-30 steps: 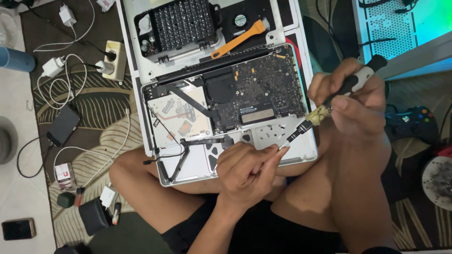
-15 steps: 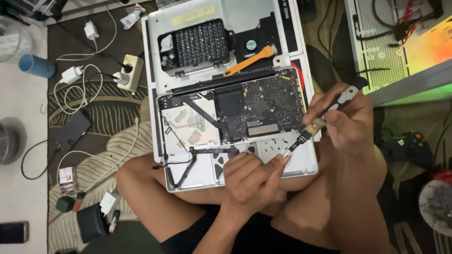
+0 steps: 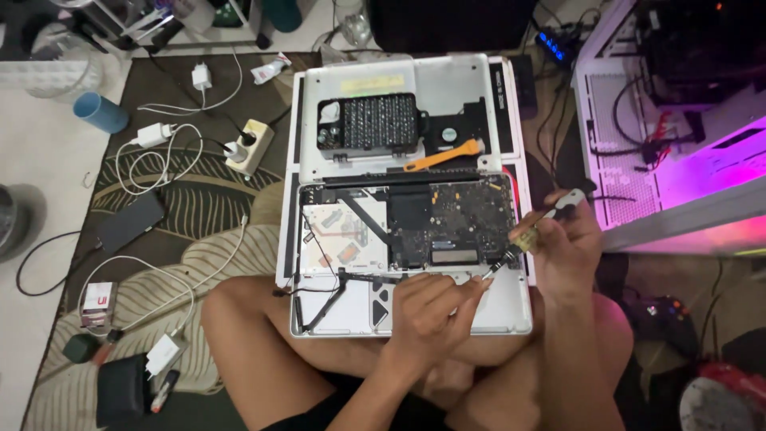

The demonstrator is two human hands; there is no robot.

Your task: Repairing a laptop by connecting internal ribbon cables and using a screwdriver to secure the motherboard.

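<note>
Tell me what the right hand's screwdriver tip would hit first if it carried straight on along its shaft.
Probably the left hand: the screwdriver in the right hand points down-left at its fingertips, over the open laptop. Depth is unclear.

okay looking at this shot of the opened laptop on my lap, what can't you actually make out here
Head view only:
- Screwdriver tip: too small to tell whether it sits in a screw; the left hand fingertips crowd it.
- Laptop lower middle: covered by the left hand.
- Screwdriver grip: mostly wrapped by the right hand.
- White computer case: cut off by the right edge, washed in pink glare.
</note>
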